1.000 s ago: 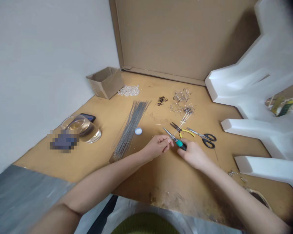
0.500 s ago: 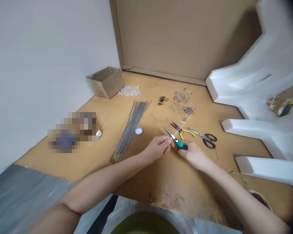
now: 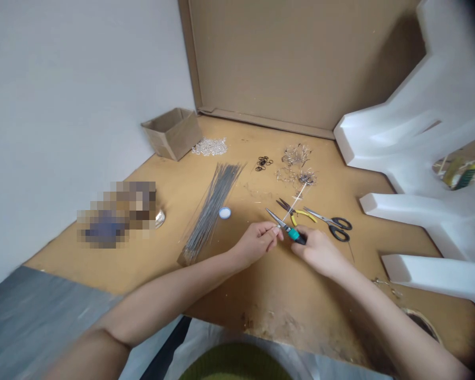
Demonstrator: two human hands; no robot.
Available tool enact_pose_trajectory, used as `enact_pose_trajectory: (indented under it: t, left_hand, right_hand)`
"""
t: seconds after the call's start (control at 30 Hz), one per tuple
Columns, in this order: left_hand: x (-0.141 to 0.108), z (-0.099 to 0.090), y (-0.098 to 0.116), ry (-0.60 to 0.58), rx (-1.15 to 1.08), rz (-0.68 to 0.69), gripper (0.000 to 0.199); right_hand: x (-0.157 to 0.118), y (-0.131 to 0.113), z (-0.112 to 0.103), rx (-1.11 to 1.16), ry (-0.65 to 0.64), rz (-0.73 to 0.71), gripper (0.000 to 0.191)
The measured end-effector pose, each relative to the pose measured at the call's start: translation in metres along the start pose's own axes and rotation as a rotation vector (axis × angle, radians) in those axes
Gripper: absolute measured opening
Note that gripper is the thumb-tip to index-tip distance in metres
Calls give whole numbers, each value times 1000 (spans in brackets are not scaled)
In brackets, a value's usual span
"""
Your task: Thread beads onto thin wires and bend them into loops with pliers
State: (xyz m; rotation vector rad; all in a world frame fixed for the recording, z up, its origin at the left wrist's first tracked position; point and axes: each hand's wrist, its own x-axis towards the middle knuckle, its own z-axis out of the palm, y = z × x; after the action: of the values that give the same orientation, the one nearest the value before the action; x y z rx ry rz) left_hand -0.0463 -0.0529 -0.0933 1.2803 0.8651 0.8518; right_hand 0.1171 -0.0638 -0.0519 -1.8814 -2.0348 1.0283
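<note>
My left hand [image 3: 260, 240] is closed in a pinch on the near end of a thin wire [image 3: 296, 200], which slants away to the upper right. My right hand [image 3: 314, 250] grips long-nosed pliers [image 3: 294, 234] by their green and black handles, the metal jaws pointing up and left just beside my left fingertips. Beyond my hands lie pliers with yellow handles [image 3: 306, 214] and black-handled scissors [image 3: 338, 228]. To the left are a bundle of grey wires [image 3: 212, 208] and a small round white and blue disc [image 3: 225, 212].
An open cardboard box [image 3: 174, 138] stands at the back left beside a pile of clear pieces [image 3: 209, 146]. Black rings [image 3: 263, 163] and tangled wire pieces [image 3: 296, 154] lie farther back. White moulded arms [image 3: 396, 206] jut in from the right.
The wire in my left hand has turned a little, its far end now slightly higher and more to the left. The pliers in my right hand have shifted slightly.
</note>
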Motion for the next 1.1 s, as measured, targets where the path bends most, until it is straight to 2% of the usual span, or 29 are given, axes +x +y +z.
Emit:
enact_pose_trajectory:
  t: [0.07, 0.13, 0.4, 0.53, 0.63, 0.8, 0.97, 1.1]
  left_hand:
    - [-1, 2, 0, 35, -5, -17, 26]
    - [-2, 2, 0, 36, 2, -23, 26]
    - [-2, 1, 8, -68, 58, -32, 29]
    - [-2, 0, 10, -87, 54, -50, 29]
    - [-2, -2, 9, -72, 44, -56, 29]
    - [-1, -6, 9, -74, 36, -46, 30]
    - [-2, -8, 13, -95, 15, -67, 31]
    - [-1, -7, 8, -135, 51, -82, 32]
  right_hand:
    - [1, 1, 3, -244, 188, -2, 11]
    - [2, 3, 5, -291, 206, 7, 11]
    - [1, 12, -5, 425, -310, -88, 16]
    - [2, 9, -7, 520, -400, -53, 20]
    - [3, 5, -3, 452, -342, -35, 15]
    - [2, -3, 1, 148, -114, -32, 16]
    - [0, -5, -1, -50, -72, -25, 19]
    - [-1, 3, 6, -78, -47, -67, 16]
